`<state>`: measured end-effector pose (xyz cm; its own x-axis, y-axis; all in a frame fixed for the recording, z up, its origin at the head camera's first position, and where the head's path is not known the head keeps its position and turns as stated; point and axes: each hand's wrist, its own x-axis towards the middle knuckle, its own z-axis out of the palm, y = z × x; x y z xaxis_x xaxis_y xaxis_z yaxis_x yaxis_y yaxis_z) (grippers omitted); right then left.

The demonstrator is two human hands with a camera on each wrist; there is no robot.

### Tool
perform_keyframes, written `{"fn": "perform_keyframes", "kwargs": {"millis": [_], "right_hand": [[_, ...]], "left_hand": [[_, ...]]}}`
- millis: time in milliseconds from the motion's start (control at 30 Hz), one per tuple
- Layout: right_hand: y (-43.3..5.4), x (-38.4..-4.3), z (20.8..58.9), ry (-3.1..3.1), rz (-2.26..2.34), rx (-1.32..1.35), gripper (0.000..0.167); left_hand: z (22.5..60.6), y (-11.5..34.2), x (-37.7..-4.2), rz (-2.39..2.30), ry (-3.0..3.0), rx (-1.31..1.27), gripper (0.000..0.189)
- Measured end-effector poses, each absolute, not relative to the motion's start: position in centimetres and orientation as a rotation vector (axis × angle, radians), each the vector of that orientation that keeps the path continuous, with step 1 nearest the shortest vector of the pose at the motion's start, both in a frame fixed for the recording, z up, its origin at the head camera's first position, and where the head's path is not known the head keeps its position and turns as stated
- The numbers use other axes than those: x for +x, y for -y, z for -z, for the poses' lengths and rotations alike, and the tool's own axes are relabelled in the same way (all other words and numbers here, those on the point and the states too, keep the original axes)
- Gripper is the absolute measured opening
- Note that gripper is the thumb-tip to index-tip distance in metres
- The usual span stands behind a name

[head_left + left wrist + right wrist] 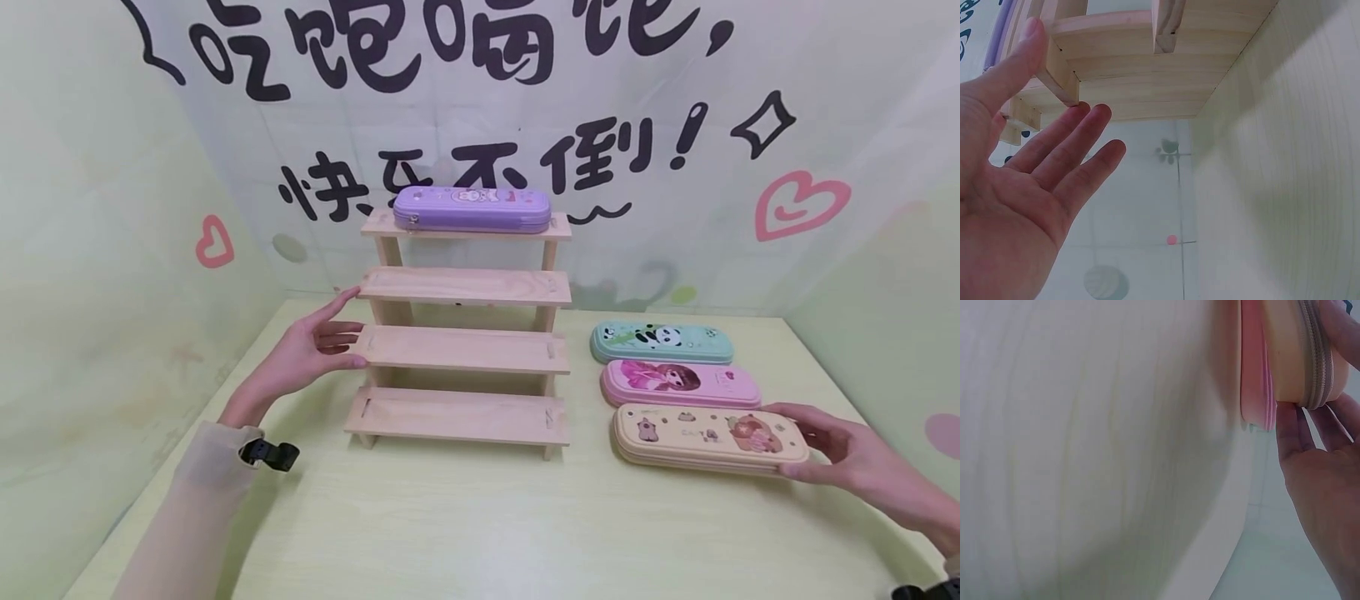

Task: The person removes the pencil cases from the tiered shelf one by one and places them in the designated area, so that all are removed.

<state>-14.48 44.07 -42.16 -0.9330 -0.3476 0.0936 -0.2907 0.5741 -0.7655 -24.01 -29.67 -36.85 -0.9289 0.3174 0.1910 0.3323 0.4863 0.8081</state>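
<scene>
At the right end of a cream pencil case (708, 433) with cartoon pictures, my right hand (847, 446) grips it, thumb in front and fingers behind. Its zipper (1317, 356) runs round the side in the right wrist view. Just behind it lie a pink pencil case (705, 385) with a doll picture and a green pencil case (697, 342) with a panda. My left hand (303, 354) touches the left side of a four-step wooden rack (457, 350), its fingers mostly straight in the left wrist view. A purple pencil case (472, 212) rests on the top step.
The rack stands on a pale wood-grain table (450, 517) near the back. Behind it hangs a white cloth (487, 117) with large black writing and pink hearts. Light panels (90, 275) close in the left and right sides. A dark strap (270, 454) sits on my left wrist.
</scene>
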Motion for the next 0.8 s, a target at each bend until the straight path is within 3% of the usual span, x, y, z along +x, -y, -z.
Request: {"fn": "perform_keyframes", "kwargs": {"millis": [300,800], "right_hand": [[-44.4,-15.3,42.4,-2.753,1.204,-0.481,0.072],[-44.4,-16.0,42.9,-2.859,1.096,-0.611,0.075]], "left_hand": [[36.8,29.7,-23.9,1.469,2.704,-0.575,0.106],[36.6,29.6,-23.8,1.476,2.709,-0.568,0.107]]}}
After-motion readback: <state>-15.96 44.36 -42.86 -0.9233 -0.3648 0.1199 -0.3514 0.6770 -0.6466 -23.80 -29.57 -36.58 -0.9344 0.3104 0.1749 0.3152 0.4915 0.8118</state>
